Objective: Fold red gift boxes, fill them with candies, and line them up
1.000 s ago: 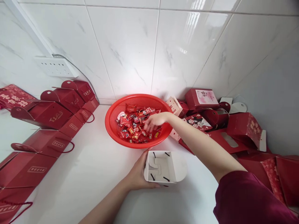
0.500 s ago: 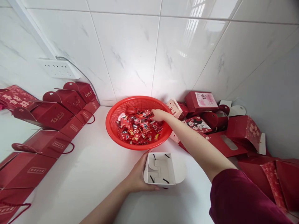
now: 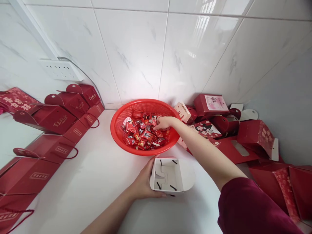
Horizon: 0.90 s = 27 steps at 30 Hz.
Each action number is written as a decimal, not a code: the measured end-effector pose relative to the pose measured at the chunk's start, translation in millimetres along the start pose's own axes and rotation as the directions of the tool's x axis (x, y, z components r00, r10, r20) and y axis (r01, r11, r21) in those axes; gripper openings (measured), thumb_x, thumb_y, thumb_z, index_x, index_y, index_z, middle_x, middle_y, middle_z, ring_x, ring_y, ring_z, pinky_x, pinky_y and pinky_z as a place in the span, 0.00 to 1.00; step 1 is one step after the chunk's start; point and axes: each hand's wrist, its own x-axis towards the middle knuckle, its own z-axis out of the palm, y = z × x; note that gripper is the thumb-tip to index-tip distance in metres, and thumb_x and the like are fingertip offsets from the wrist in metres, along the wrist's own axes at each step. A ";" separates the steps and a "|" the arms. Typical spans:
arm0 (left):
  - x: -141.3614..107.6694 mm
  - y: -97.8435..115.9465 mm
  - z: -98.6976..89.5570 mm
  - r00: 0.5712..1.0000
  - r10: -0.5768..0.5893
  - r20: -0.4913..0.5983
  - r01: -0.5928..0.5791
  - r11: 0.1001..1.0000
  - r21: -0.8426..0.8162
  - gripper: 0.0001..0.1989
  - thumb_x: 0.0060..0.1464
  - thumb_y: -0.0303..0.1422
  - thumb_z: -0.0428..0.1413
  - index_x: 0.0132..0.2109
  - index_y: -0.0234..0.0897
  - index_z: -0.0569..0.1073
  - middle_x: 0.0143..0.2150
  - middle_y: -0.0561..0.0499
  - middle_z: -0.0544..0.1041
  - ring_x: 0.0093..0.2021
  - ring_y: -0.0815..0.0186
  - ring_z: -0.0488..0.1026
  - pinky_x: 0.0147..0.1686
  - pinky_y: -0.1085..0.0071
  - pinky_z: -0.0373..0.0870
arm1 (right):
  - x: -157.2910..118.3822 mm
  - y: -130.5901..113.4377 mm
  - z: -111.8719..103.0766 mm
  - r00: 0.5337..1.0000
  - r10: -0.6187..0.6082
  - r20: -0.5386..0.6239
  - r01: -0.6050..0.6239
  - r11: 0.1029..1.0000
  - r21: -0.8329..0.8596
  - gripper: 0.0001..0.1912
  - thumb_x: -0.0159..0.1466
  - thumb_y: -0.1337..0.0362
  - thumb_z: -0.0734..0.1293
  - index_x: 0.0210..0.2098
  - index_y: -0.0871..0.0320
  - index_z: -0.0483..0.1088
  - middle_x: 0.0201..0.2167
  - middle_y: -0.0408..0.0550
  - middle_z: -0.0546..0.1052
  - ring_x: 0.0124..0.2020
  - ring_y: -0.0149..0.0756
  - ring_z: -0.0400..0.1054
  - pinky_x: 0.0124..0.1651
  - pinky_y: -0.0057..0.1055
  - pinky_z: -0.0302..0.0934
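Observation:
My left hand [image 3: 143, 183] grips a small open box [image 3: 180, 175] from its left side, thumb along the near wall, fingers round the far corner. The box is white inside, with dark cord ends at its corners and a rounded flap folded out to the right. Beyond it stands a red plastic basket [image 3: 117, 139] holding many red wrapped candies [image 3: 143, 135]. My right hand [image 3: 164, 123] reaches into the basket's right side, fingers bent and closed on a small red wrapped candy at the pile's edge. The fingertips are partly hidden.
Dark red gift boxes [image 3: 46, 120] with cord handles stand in a row along the left. More boxes [image 3: 253, 136] lie heaped on the right, under and beside my right arm. A power strip [image 3: 62, 70] is on the tiled wall behind the white table [image 3: 90, 169].
My right hand has shifted slightly within the basket, and some candies near it have moved. The left hand and the box have stayed in place.

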 end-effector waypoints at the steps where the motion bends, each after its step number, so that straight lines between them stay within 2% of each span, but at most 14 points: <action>1: -0.2 -0.7 -0.1 1.000 -0.004 0.000 0.004 1.000 0.005 0.61 0.34 0.40 0.73 0.70 0.46 0.49 0.67 0.38 0.59 0.66 0.42 0.58 0.62 0.43 0.57 | -1.7 -2.1 3.1 1.000 -0.011 0.017 0.011 0.999 -0.032 0.26 0.57 0.46 0.73 0.39 0.66 0.76 0.35 0.55 0.81 0.36 0.43 0.77 0.38 0.32 0.69; 3: -0.5 -2.2 0.0 1.000 -0.008 -0.002 0.008 1.000 0.008 0.61 0.34 0.40 0.73 0.71 0.46 0.48 0.67 0.38 0.59 0.66 0.42 0.58 0.62 0.43 0.57 | -5.8 -6.5 8.9 0.999 -0.028 0.020 0.030 0.994 -0.101 0.29 0.50 0.48 0.78 0.40 0.65 0.76 0.39 0.56 0.80 0.43 0.47 0.76 0.44 0.33 0.68; 4: -0.7 -2.9 0.1 1.000 -0.009 -0.005 0.009 1.000 0.006 0.61 0.34 0.40 0.73 0.71 0.46 0.48 0.67 0.38 0.59 0.66 0.42 0.58 0.62 0.42 0.57 | -8.2 -8.5 11.3 0.999 -0.030 0.016 0.032 0.990 -0.134 0.28 0.50 0.50 0.78 0.42 0.65 0.76 0.42 0.56 0.80 0.46 0.48 0.75 0.47 0.34 0.68; 6: -1.2 -4.0 0.3 1.000 -0.011 -0.013 0.011 1.000 0.003 0.62 0.34 0.40 0.73 0.71 0.46 0.47 0.68 0.38 0.58 0.66 0.42 0.58 0.63 0.42 0.56 | -13.7 -11.4 14.9 1.000 -0.023 0.016 0.025 0.983 -0.183 0.23 0.58 0.54 0.75 0.46 0.64 0.74 0.46 0.55 0.77 0.48 0.45 0.73 0.50 0.39 0.68; 9: -1.6 -4.6 1.2 1.000 -0.007 -0.016 0.008 1.000 0.004 0.63 0.34 0.40 0.73 0.72 0.46 0.47 0.68 0.38 0.58 0.66 0.42 0.58 0.63 0.42 0.55 | -23.0 -11.9 16.9 1.000 -0.012 -0.010 0.010 0.978 -0.207 0.16 0.68 0.59 0.67 0.52 0.61 0.70 0.51 0.53 0.74 0.48 0.40 0.71 0.50 0.43 0.68; 14: -1.1 -5.2 3.7 1.000 0.000 -0.021 -0.001 0.999 -0.042 0.62 0.35 0.40 0.73 0.72 0.48 0.47 0.68 0.39 0.59 0.67 0.42 0.57 0.63 0.43 0.55 | -37.2 -3.1 14.3 0.990 -0.029 -0.141 0.008 0.989 -0.148 0.18 0.68 0.59 0.66 0.54 0.61 0.68 0.53 0.54 0.72 0.49 0.41 0.71 0.50 0.43 0.68; 17: -0.9 -6.6 4.6 1.000 0.000 -0.020 -0.001 0.998 -0.067 0.62 0.35 0.40 0.73 0.72 0.47 0.47 0.68 0.38 0.58 0.67 0.42 0.57 0.64 0.43 0.55 | -46.1 4.1 9.7 0.974 -0.065 -0.216 0.050 0.996 -0.072 0.16 0.68 0.59 0.67 0.52 0.61 0.70 0.51 0.53 0.73 0.48 0.40 0.71 0.50 0.42 0.68; 21: -1.3 -7.7 4.6 1.000 -0.002 -0.031 0.000 0.998 -0.063 0.62 0.34 0.41 0.74 0.72 0.45 0.47 0.68 0.36 0.58 0.66 0.42 0.57 0.63 0.43 0.55 | -64.3 10.4 7.4 0.940 -0.178 -0.292 0.208 0.975 0.076 0.10 0.64 0.64 0.68 0.44 0.62 0.74 0.37 0.49 0.79 0.40 0.39 0.74 0.44 0.31 0.67; 24: -1.6 -7.8 3.9 1.000 0.008 -0.020 -0.009 0.998 -0.057 0.63 0.35 0.42 0.73 0.72 0.45 0.47 0.68 0.36 0.58 0.66 0.41 0.57 0.63 0.44 0.57 | -79.3 12.6 13.4 0.915 -0.249 -0.317 0.320 0.927 0.194 0.14 0.66 0.64 0.65 0.49 0.61 0.73 0.32 0.44 0.79 0.34 0.35 0.74 0.37 0.27 0.66; 27: -1.8 -7.8 3.0 0.999 0.031 -0.016 -0.032 0.999 -0.033 0.61 0.36 0.41 0.73 0.71 0.47 0.47 0.69 0.38 0.56 0.68 0.42 0.55 0.63 0.46 0.57 | -90.6 14.9 20.6 0.900 -0.254 -0.353 0.357 0.896 0.263 0.18 0.64 0.62 0.66 0.53 0.60 0.71 0.33 0.43 0.79 0.33 0.34 0.73 0.35 0.27 0.66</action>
